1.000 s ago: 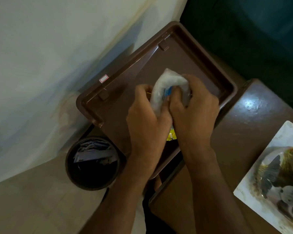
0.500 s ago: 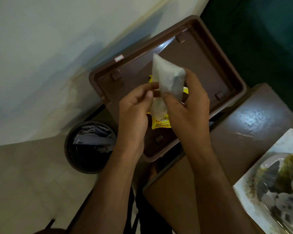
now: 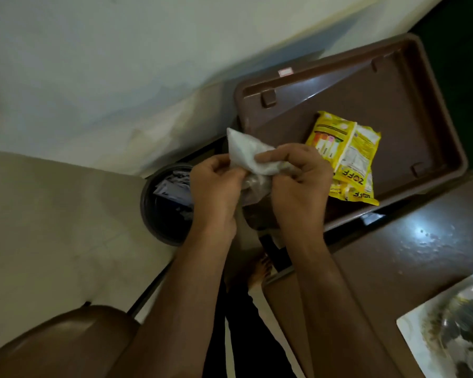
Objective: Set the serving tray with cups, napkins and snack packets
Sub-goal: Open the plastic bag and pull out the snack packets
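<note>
A brown plastic serving tray (image 3: pixel 434 110) lies at the upper right, partly on the dark table. Inside it rest yellow snack packets (image 3: pixel 347 156) marked ZOFF. I hold a small white packet (image 3: pixel 250 152) in front of the tray's left edge, above the bin. My left hand (image 3: pixel 216 186) pinches its left side. My right hand (image 3: pixel 298 181) grips its right side, thumb on top. The packet's lower part is hidden between my fingers.
A round dark waste bin (image 3: pixel 161 203) with paper scraps stands on the floor below my left hand. The glossy brown table (image 3: pixel 410 257) carries a white picture plate (image 3: pixel 448 334) at the lower right. A brown chair back (image 3: pixel 60 342) is at the lower left. My foot (image 3: pixel 260 271) shows below.
My hands have lifted the white packet off the tray and carried it left, over the bin. The yellow packets are now uncovered in the tray. The camera has shifted left.
</note>
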The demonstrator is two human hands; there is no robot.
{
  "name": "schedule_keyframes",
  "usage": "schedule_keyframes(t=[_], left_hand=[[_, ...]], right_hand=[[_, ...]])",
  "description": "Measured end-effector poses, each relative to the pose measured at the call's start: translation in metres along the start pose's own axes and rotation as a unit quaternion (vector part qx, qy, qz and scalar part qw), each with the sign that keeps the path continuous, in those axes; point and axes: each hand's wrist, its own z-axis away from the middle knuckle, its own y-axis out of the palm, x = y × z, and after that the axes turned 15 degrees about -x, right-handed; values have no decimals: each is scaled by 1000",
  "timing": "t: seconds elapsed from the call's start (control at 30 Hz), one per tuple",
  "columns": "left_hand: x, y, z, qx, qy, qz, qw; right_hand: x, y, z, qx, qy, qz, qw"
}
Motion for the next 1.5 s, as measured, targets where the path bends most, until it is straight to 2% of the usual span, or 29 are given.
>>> schedule_keyframes(t=[0.1, 0.2, 0.23, 0.33, 0.43, 0.53, 0.63, 0.73, 0.87, 1.0, 1.1, 1.2, 1.27, 1.37, 1.5], left_hand=[[12, -16, -14, -78, -16, 4, 997], [24, -38, -35, -145, -24, 12, 989], [26, -43, -40, -149, -31, 13, 988], [32, -63, -51, -155, -98, 63, 981], [45, -72, -53, -149, -159, 127, 968], [63, -84, -64, -130, -170, 103, 971], [85, -90, -79, -130, -162, 74, 975], [109, -91, -96, -162, -136, 20, 977], [127, -93, -117, -174, -127, 6, 977], [136, -92, -131, -133, -122, -13, 984], [134, -92, -135, -97, -112, -36, 988], [135, -91, -139, -90, -88, -88, 988], [135, -88, -136, -93, -89, -75, 989], [137, -83, -134, -103, -120, -28, 987], [154, -78, -144, -94, -114, -26, 989]], right_hand=[[3, 10, 14, 116, -26, 106, 987], [-1, 18, 27, 268, -69, 196, 941], [-5, 22, 33, 286, -97, 216, 928], [-6, 42, 58, 239, -168, 253, 922], [-22, 55, 63, 213, -168, 275, 922], [-44, 67, 64, 214, -172, 307, 911], [-62, 75, 68, 192, -131, 333, 914], [-76, 82, 75, 198, -87, 363, 906], [-99, 95, 80, 209, -30, 340, 916], [-120, 106, 78, 291, 45, 336, 895], [-137, 105, 78, 322, 82, 346, 877], [-142, 101, 80, 356, 104, 341, 864], [-140, 99, 81, 391, 108, 336, 850], [-141, 97, 79, 369, 142, 295, 870], [-138, 96, 77, 368, 173, 261, 876]])
